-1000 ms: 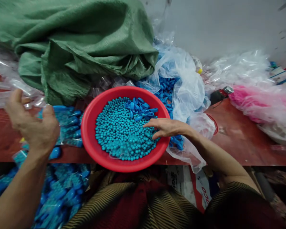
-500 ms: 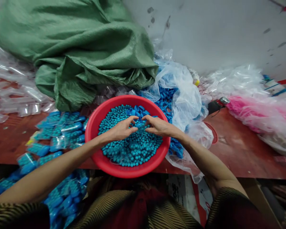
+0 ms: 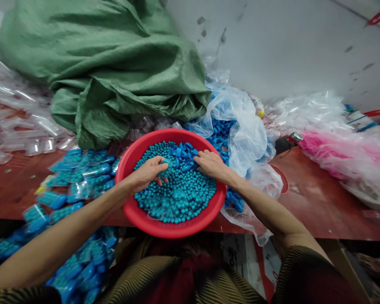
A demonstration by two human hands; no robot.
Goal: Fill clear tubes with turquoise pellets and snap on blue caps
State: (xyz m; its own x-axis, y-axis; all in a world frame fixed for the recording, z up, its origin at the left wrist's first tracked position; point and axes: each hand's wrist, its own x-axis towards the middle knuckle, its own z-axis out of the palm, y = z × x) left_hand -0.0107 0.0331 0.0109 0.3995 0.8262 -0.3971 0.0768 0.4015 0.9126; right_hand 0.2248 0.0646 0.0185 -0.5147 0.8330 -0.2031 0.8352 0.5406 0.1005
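A red plastic basin (image 3: 172,230) holds many turquoise beads (image 3: 180,202). On the beads, toward the basin's far side, lies a heap of blue plastic caps (image 3: 185,154). My left hand (image 3: 148,172) is over the left part of the beads, its fingers curled around what looks like a small clear container of beads (image 3: 166,169), partly hidden by the thumb and fingers. At the right edge of the caps, my right hand (image 3: 211,164) has its fingers closed and pointing down; its fingertips hide whatever is between them.
Filled bead packs (image 3: 88,173) lie left of the basin, with more below the table edge. Clear empty containers (image 3: 41,131) spread at far left, beside a large green sack (image 3: 129,63). An open plastic bag (image 3: 247,126) of blue caps stands right; pink plastic bags (image 3: 329,152) lie farther right.
My hands were close together over the caps and have moved apart. The left moved left and turned with the fingers curled; the right moved slightly right and closed down at the caps.
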